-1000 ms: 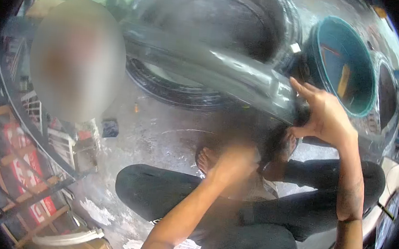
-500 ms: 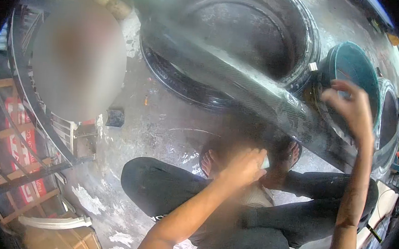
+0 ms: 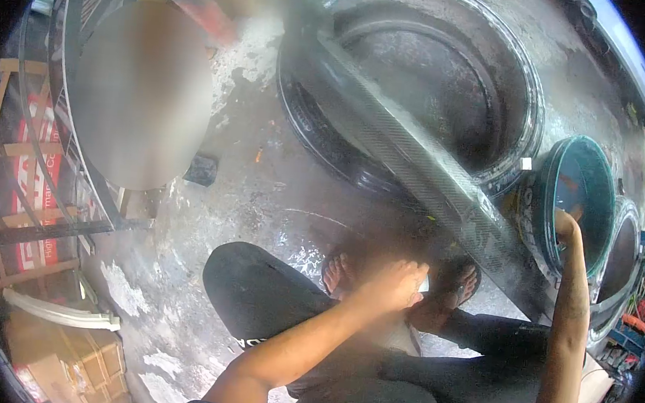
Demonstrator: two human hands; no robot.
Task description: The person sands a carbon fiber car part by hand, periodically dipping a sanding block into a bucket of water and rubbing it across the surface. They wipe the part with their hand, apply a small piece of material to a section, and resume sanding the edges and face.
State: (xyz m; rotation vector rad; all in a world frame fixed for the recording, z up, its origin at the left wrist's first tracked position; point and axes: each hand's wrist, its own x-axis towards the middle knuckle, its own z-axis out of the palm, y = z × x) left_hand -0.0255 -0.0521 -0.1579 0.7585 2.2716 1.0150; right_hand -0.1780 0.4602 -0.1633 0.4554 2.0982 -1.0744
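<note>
I squat on a wet concrete floor (image 3: 262, 197) in dark trousers and sandals (image 3: 462, 277). A long, dark, shiny tyre band (image 3: 416, 171) slants from top centre down to the right, just above my feet. My left hand (image 3: 396, 279) is curled into a fist by my toes, below the band, with a small pale object (image 3: 423, 284) showing at its knuckles. My right hand (image 3: 565, 224) reaches over the rim of a teal bucket (image 3: 600, 185) at the right. Its fingers are hidden inside.
A large black tyre (image 3: 531, 97) lies flat behind the band. A second round tub (image 3: 625, 256) sits beside the bucket. A metal wire rack (image 3: 62, 143), red-printed crates (image 3: 32, 179) and cardboard boxes (image 3: 75, 364) crowd the left. A blurred person is at upper left.
My right hand let go of the tyre band and moved right, down into the teal bucket. The band dropped lower across the view. My left hand stayed near my feet.
</note>
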